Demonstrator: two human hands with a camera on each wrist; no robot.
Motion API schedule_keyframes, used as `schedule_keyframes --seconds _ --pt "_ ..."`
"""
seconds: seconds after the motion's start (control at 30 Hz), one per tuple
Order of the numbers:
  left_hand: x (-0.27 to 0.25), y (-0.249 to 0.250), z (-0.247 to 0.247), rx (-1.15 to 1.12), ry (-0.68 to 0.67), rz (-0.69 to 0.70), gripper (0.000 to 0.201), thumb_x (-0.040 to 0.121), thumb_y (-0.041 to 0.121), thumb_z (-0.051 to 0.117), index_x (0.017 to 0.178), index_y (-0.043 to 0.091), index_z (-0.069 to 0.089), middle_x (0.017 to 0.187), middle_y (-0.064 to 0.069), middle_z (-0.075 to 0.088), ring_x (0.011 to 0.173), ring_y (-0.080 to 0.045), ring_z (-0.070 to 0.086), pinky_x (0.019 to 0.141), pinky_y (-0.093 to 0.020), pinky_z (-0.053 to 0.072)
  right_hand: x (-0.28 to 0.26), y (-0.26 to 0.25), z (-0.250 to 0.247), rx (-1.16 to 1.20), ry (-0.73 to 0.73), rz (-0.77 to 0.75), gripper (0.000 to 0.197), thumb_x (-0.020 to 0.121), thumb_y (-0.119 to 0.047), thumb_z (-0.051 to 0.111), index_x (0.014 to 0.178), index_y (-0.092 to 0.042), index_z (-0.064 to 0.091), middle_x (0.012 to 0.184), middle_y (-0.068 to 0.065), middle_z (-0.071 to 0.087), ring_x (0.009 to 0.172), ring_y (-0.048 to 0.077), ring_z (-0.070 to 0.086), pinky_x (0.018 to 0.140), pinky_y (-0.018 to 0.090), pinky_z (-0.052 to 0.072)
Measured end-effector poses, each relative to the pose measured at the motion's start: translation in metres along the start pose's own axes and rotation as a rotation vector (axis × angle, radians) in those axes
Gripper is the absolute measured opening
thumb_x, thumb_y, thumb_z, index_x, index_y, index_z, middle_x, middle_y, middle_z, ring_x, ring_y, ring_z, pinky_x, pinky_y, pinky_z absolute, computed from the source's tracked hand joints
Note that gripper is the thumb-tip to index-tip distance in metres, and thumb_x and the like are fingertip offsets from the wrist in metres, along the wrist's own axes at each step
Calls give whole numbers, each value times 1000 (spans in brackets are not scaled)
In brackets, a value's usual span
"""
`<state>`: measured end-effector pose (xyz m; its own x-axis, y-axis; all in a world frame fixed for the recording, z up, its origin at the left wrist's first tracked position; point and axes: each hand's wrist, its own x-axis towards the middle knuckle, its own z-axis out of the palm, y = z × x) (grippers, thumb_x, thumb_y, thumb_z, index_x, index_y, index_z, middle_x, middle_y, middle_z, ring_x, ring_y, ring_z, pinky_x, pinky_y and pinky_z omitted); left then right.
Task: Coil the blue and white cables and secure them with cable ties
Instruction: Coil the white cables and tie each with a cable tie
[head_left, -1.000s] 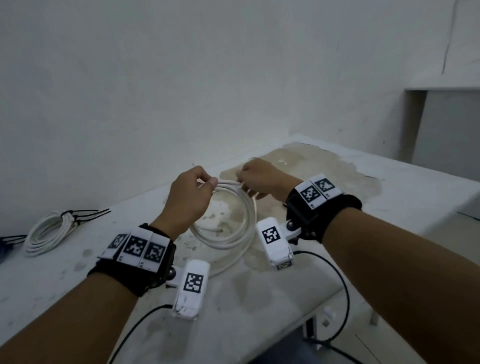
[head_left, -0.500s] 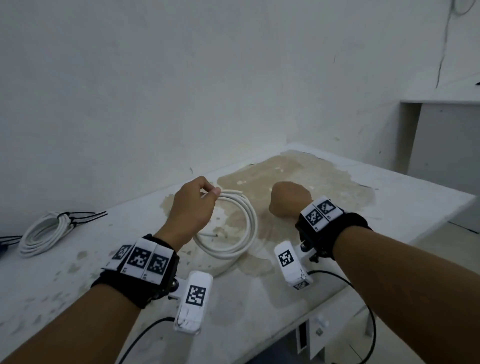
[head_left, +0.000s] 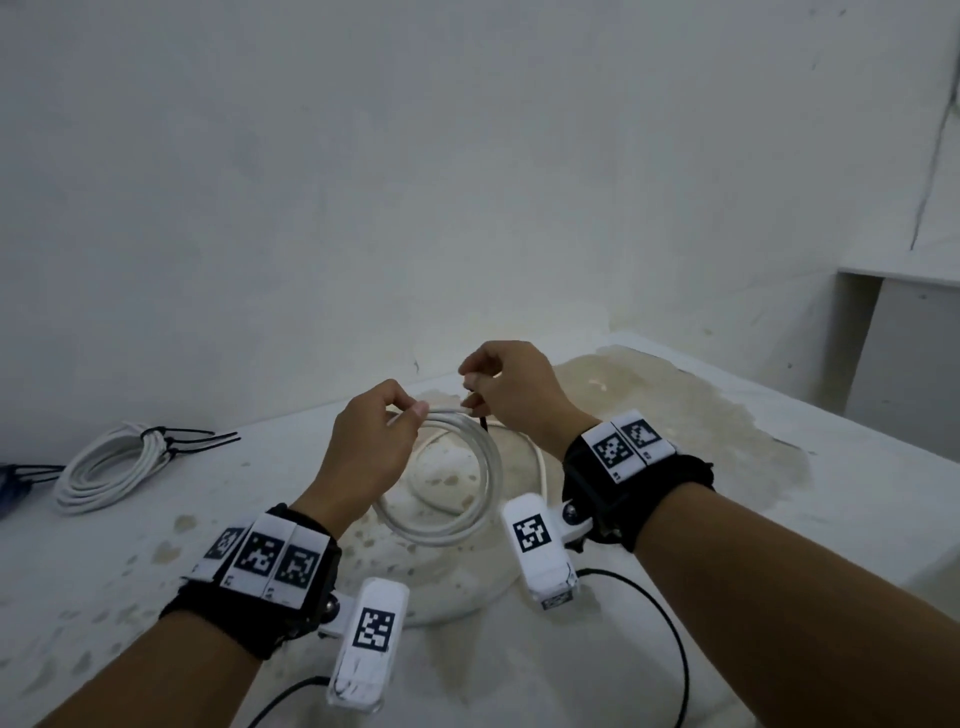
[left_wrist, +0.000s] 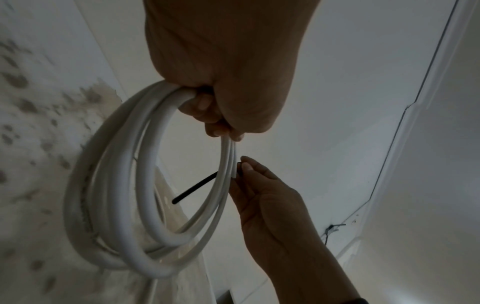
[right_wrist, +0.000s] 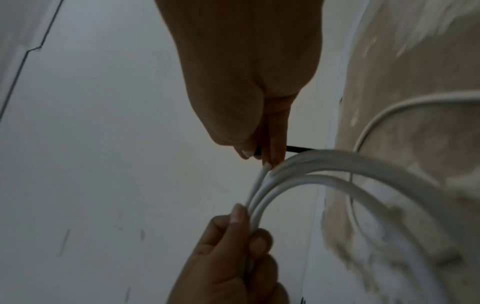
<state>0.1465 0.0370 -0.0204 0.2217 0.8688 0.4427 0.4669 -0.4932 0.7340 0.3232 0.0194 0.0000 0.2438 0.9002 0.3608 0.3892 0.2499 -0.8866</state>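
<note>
My left hand (head_left: 387, 431) grips the top of a coiled white cable (head_left: 470, 512), holding the loops upright above the table; in the left wrist view the coil (left_wrist: 109, 195) hangs from the curled fingers. My right hand (head_left: 498, 382) pinches a thin black cable tie (left_wrist: 194, 190) just right of the coil's top, beside the cable's free end (right_wrist: 261, 174). The tie (right_wrist: 298, 149) sticks out behind the loops. One strand of the white cable (head_left: 540, 467) trails on the table. A blue cable (head_left: 13, 486) shows only at the far left edge.
A second white coil (head_left: 111, 465) bound with black ties lies at the table's left, near the wall. The stained white table (head_left: 779, 467) ends close on the right, with a white cabinet (head_left: 904, 364) beyond. Black wrist-camera leads (head_left: 670, 639) hang off the front edge.
My right hand went down to the table right of the coil, then came back up to the coil's top with a black cable tie pinched in it. The left hand kept holding the coil.
</note>
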Motion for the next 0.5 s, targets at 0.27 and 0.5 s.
schedule_keyframes --seconds 0.27,0.5 --pt "32 -53 -85 -1 107 -24 19 93 24 62 77 14 58 61 -4 63 51 -17 53 51 -26 38 60 -42 109 184 -174 -37 34 85 11 47 94 -9 73 83 5 73 76 16 67 63 28 57" --pt "76 -92 -139 100 143 15 18 91 27 63 78 16 59 60 -3 61 58 -22 56 59 -34 45 104 -53 199 401 -222 -64 24 78 10 65 88 -10 75 84 9 76 79 18 73 81 33 60"
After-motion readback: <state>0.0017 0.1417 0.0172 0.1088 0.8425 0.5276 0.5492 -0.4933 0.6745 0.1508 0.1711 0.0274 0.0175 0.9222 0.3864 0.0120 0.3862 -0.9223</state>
